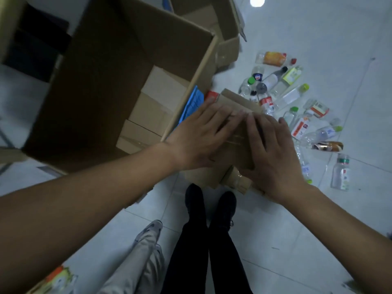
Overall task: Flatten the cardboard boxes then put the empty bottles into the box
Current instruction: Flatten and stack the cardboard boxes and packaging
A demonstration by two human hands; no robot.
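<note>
A small cardboard box [237, 102] lies in the middle of the view, just right of a large open cardboard box [110, 66]. My left hand [199, 139] lies flat on its top with fingers spread. My right hand [273, 153] presses on its right side, fingers also spread, thumb toward the lower flap [233, 179]. Several flattened cardboard pieces [152, 107] lie inside the large box, with a blue sheet [192, 101] against its right wall. Several empty plastic bottles [292, 96] lie scattered on the floor to the right.
Another open cardboard box [224, 22] stands behind the large one. White tiled floor [318, 219] spreads to the right and front. My black-trousered legs and shoes [210, 209] stand below the boxes, with another person's grey-trousered leg [146, 236] to their left. A lone bottle [341, 172] stands at right.
</note>
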